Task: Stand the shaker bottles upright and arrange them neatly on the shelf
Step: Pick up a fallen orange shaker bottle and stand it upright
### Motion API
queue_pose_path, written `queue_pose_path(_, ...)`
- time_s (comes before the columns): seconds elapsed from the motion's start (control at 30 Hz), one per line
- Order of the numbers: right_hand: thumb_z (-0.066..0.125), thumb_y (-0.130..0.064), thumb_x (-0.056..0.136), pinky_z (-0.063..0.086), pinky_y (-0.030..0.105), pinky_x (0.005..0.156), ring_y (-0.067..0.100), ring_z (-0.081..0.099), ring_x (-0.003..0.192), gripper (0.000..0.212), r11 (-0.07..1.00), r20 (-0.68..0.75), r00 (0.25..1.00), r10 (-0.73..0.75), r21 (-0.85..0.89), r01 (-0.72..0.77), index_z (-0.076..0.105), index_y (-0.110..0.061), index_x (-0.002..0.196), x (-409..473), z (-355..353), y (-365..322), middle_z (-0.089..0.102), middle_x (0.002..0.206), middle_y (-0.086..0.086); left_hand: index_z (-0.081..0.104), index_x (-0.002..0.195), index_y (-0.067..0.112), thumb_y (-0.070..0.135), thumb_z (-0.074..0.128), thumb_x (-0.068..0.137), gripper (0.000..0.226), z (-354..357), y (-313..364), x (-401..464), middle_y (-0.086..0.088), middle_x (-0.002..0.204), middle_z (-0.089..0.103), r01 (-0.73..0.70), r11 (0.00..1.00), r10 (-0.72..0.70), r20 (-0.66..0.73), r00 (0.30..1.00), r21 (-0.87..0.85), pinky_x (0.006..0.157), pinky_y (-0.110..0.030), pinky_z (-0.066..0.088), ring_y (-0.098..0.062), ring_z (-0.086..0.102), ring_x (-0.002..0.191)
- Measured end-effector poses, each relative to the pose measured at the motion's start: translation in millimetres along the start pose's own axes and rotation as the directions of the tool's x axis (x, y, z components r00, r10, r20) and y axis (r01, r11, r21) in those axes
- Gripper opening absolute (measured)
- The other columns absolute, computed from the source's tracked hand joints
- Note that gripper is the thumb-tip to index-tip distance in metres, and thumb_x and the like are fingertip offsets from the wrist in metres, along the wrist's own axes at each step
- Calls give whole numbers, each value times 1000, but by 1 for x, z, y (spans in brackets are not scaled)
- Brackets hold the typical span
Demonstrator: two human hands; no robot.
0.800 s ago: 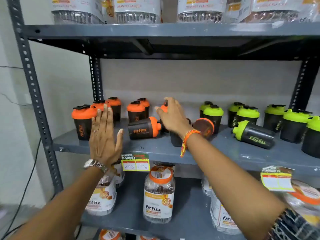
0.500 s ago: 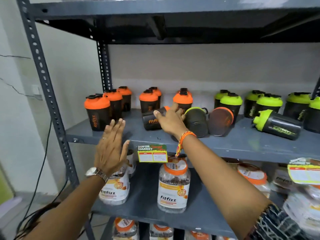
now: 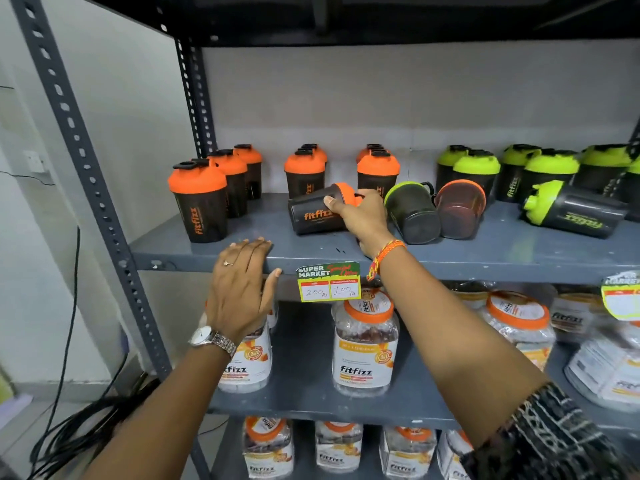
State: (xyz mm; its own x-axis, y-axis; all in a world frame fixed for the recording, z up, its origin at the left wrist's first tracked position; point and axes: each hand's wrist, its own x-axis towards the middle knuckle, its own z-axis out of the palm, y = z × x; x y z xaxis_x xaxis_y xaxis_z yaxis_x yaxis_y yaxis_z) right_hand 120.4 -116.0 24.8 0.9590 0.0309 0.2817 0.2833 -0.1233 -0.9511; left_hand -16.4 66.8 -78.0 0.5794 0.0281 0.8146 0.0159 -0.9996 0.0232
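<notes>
Black shaker bottles fill the grey middle shelf [image 3: 214, 252]. An orange-lidded bottle [image 3: 313, 213] lies on its side, and my right hand [image 3: 362, 218] grips it near the lid. My left hand [image 3: 242, 289] rests flat on the shelf's front edge, fingers apart, holding nothing. Several orange-lidded bottles stand upright, the nearest [image 3: 200, 200] at the left front. Also lying down are a green-lidded bottle [image 3: 412, 213], an orange-lidded bottle [image 3: 459, 209] beside it, and a green-lidded bottle [image 3: 571, 213] further right. Several green-lidded bottles [image 3: 476, 171] stand upright at the back right.
A price tag [image 3: 329, 284] hangs from the shelf edge between my hands. Clear Fitfizz jars [image 3: 363, 344] with orange lids fill the lower shelves. A perforated steel upright [image 3: 86, 161] frames the left side, with black cables [image 3: 69, 306] hanging beside it. The shelf above overhangs.
My right hand has closed around the lying orange-lidded bottle. My left hand dropped from mid-air onto the shelf's front edge. The camera tilted downward.
</notes>
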Motion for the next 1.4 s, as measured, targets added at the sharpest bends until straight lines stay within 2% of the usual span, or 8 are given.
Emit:
queue_pose_path(0.2, 95, -31, 60, 57, 38, 95, 23, 65, 111, 66, 989, -127, 989, -76, 115, 91, 69, -15, 118, -4, -1, -3, 68, 116, 5, 53, 138, 13, 47, 42, 100, 53, -3, -3, -2, -10, 138, 62, -16, 999, 13, 62, 998, 40, 118, -43, 30, -30, 54, 129)
queue_pose_path(0.37, 95, -12, 59, 60, 46, 94, 22, 67, 103, 59, 960, -36, 990, -136, 242, 141, 69, -22, 111, -6, -3, -17, 66, 110, 3, 53, 138, 11, 48, 44, 100, 54, -4, -3, -2, -11, 138, 62, -12, 999, 9, 72, 997, 41, 118, -44, 31, -31, 54, 127)
queue_pose_path(0.5, 95, -14, 58, 55, 41, 100, 19, 64, 107, 65, 948, -5, 949, -315, 52, 315, 70, -20, 118, -10, -2, -33, 65, 113, 1, 54, 137, 11, 47, 46, 98, 53, -5, 0, -3, -12, 137, 62, 15, 999, -17, 74, 997, 34, 116, -45, 33, -32, 55, 126)
queue_pose_path(0.67, 95, -24, 62, 40, 6, 88, 12, 57, 107, 74, 788, 147, 827, -542, -252, 561, 67, -15, 129, -13, 5, -49, 58, 118, 1, 53, 138, 11, 49, 44, 98, 56, -7, 2, -3, -11, 140, 61, 33, 999, -37, 113, 993, 34, 119, -45, 31, -31, 54, 129)
queue_pose_path(0.8, 93, -27, 65, 38, 18, 94, 19, 56, 112, 77, 666, 290, 746, -599, -337, 665, 62, -12, 135, -22, 13, -57, 57, 123, 5, 54, 140, 11, 48, 47, 98, 56, -8, 3, -4, -11, 143, 60, 61, 998, -63, 124, 990, 20, 120, -45, 32, -31, 54, 131)
queue_pose_path(0.97, 92, -27, 66, 33, 17, 101, 22, 55, 120, 82, 595, 372, 695, -615, -360, 719, 59, -8, 139, -30, 17, -58, 56, 130, 9, 55, 139, 10, 47, 46, 98, 56, -11, 5, -3, -12, 142, 61, 66, 998, -66, 130, 989, 8, 119, -47, 34, -32, 55, 130)
queue_pose_path(1.27, 90, -34, 70, 42, 38, 111, 25, 48, 132, 88, 593, 404, 716, -569, -401, 698, 50, -13, 146, -40, 17, -60, 51, 142, 7, 53, 142, 11, 41, 47, 98, 53, -12, 3, -5, -12, 144, 59, 81, 996, -77, 129, 989, -24, 121, -45, 30, -31, 53, 131)
queue_pose_path(1.4, 90, -38, 68, 37, 39, 116, 26, 45, 138, 98, 606, 446, 718, -534, -391, 693, 43, -13, 151, -39, 0, -66, 46, 149, 9, 54, 140, 11, 41, 43, 99, 52, -13, 2, -4, -12, 141, 61, 76, 994, -67, 112, 991, -74, 120, -45, 29, -32, 53, 131)
